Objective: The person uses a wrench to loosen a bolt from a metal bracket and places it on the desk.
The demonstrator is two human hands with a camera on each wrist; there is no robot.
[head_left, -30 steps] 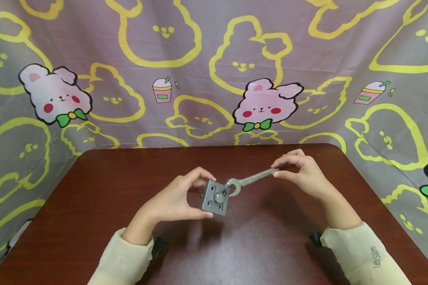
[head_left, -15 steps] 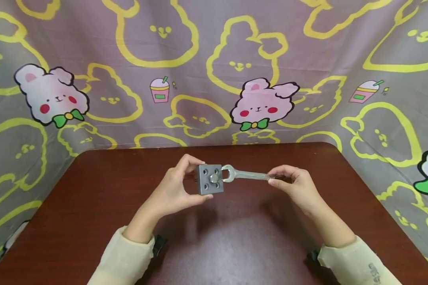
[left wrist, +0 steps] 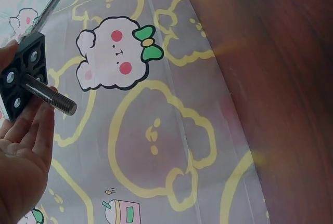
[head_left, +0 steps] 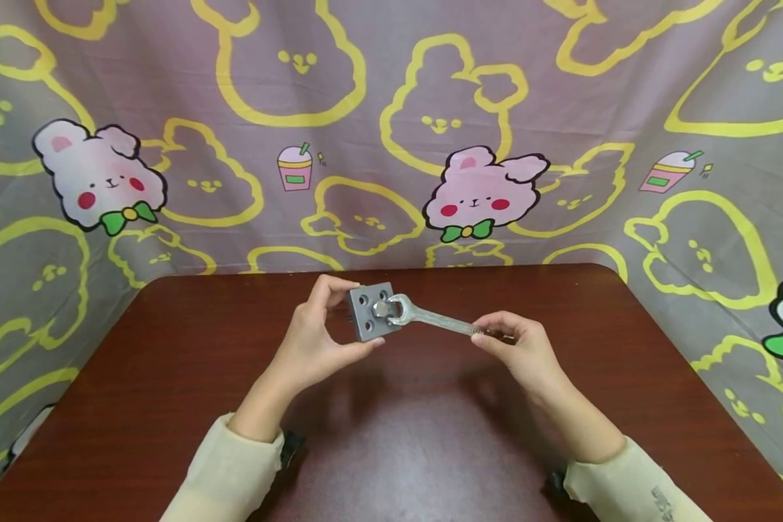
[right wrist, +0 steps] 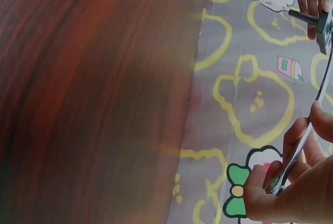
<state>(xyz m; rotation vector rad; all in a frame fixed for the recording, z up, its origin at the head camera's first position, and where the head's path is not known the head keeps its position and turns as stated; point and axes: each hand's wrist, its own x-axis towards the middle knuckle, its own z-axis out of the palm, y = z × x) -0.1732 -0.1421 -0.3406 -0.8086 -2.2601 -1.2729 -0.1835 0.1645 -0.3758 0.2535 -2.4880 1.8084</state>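
My left hand (head_left: 307,341) grips a grey square plate (head_left: 362,313) by its edges, thumb below and fingers above, up off the table. Holes sit near the plate's corners, and a hex bolt head (head_left: 381,310) stands out at its centre. In the left wrist view the bolt's threaded shank (left wrist: 52,96) sticks out of the plate's black, ribbed back. My right hand (head_left: 522,351) pinches a silver open-ended wrench (head_left: 440,320) by its far end. The wrench's open end overlaps the plate, right at the bolt head, while its handle slopes down to the right.
Below both hands lies a dark red-brown tabletop (head_left: 391,449). A curtain (head_left: 365,94) with cartoon rabbits hangs behind and at the sides. Small black pieces show beside both cuffs.
The plate has risen, shifted left and changed its tilt. The wrench has swung so its handle slopes downward, and its open end has come from the plate's right edge to the bolt head.
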